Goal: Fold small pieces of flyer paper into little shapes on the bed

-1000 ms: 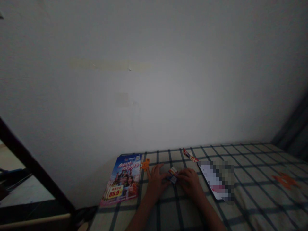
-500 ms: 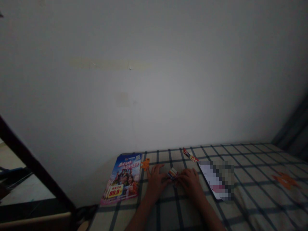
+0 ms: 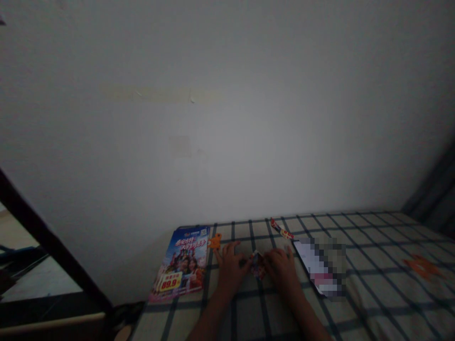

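Note:
A small folded piece of printed paper (image 3: 257, 266), with reddish and dark patches, lies between my hands on the checked bed cover (image 3: 245, 322). My left hand (image 3: 230, 265) pinches its left edge with thumb and index finger, the other fingers raised. From the other side my right hand (image 3: 281, 265) presses fingertips onto its right edge. The fold details are too dim to make out. Left of my left hand lies a stack of colourful flyers (image 3: 185, 263), and an orange animal-shaped piece (image 3: 215, 241) sits beside it.
To the right lies a phone (image 3: 313, 267) with its screen lit, partly pixelated. A torn strip of printed paper (image 3: 282, 229) is behind it. An orange print (image 3: 422, 266) shows on the cover at far right. A plain wall (image 3: 249, 142) rises behind; a dark bar (image 3: 53, 241) slants at left.
The folded paper has been turned between my fingers: a pale face showed before, now a reddish, more diamond-shaped one does. Both hands stay in nearly the same place.

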Motion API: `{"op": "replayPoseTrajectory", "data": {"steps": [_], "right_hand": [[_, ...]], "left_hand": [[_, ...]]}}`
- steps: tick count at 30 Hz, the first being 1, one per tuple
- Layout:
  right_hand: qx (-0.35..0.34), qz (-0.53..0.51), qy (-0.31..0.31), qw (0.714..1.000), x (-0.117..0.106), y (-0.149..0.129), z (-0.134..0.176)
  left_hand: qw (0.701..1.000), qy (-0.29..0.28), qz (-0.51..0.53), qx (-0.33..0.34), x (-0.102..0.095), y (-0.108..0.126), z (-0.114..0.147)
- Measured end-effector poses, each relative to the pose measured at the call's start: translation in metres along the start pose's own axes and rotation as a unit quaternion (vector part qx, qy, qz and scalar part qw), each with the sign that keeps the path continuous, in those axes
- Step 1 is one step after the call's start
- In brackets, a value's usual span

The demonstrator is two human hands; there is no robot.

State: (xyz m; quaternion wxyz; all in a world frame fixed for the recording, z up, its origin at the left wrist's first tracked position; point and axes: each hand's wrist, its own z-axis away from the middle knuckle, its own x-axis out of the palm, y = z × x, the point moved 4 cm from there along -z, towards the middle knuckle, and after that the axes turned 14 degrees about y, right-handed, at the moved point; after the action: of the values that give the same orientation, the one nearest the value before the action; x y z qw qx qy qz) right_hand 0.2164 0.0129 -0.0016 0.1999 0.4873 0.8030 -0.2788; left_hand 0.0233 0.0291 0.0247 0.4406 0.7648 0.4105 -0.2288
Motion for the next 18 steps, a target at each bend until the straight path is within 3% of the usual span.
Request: {"op": "replayPoseTrajectory", "data": {"steps": [3,11,18], "right_hand": [[-0.005,0.015,0.008,1.0,-0.001,-0.005,-0.002],[-0.012,0.047,-0.041,0.998,-0.015,-0.013,-0.006],[-0.001,0.036,-0.052,0.998,-0.017,-0.016,-0.008]], "left_hand": [[1.0,0.002,-0.018,0.001,0.0,0.003,0.0],[0.999,0.016,-0.04,0.011,0.001,0.005,0.004],[0.999,-0.011,-0.033,0.026,0.002,0.005,0.005]]}}
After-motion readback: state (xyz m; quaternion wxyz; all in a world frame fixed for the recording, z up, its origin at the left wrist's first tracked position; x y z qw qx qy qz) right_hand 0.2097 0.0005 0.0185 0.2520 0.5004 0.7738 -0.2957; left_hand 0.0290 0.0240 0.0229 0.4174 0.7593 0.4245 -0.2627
